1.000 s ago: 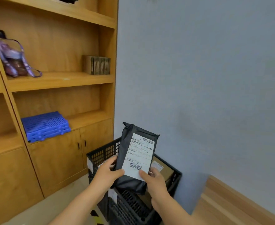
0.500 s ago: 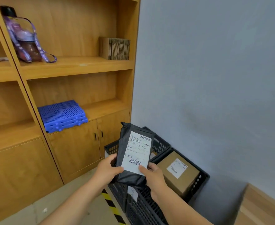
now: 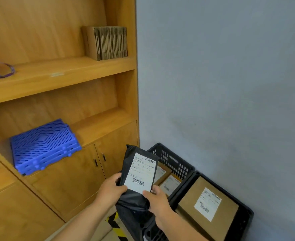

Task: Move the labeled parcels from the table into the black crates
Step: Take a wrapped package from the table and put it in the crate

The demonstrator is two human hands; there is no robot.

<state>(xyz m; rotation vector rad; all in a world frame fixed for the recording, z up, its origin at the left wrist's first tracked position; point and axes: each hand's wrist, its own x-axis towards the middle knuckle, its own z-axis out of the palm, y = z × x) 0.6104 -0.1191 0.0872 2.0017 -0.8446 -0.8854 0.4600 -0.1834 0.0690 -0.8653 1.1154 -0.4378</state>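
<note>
Fingers: those of the left hand (image 3: 111, 190) and the right hand (image 3: 156, 200) are curled round the lower end of a black plastic mailer bag with a white barcode label (image 3: 139, 173), thumbs lying on its front.
Parcel in hand: held upright and label-forward, rising above the fingers, in the air over the crates and touching neither.
Crate beyond the fingers: a black slotted plastic crate (image 3: 174, 162) stands behind the mailer against the grey wall; at least two brown cardboard parcels with white labels (image 3: 169, 184) lie inside it.
Crate right of the fingers: a second black plastic crate (image 3: 244, 216) sits just beside the right hand, holding a large brown cardboard box with a white label (image 3: 211, 206), lying flat.
Done so far: judging from the contents, several parcels are already stowed in both crates.
Left to do: this mailer is not yet in a crate; it needs lowering and releasing, probably into the one behind.
Table: out of view, so how many parcels wait there cannot be told.
Off to the left of the fingers: wooden shelving (image 3: 59, 75) carrying a blue folded plastic crate (image 3: 42, 145) and a stack of flat cardboard (image 3: 106, 42).
</note>
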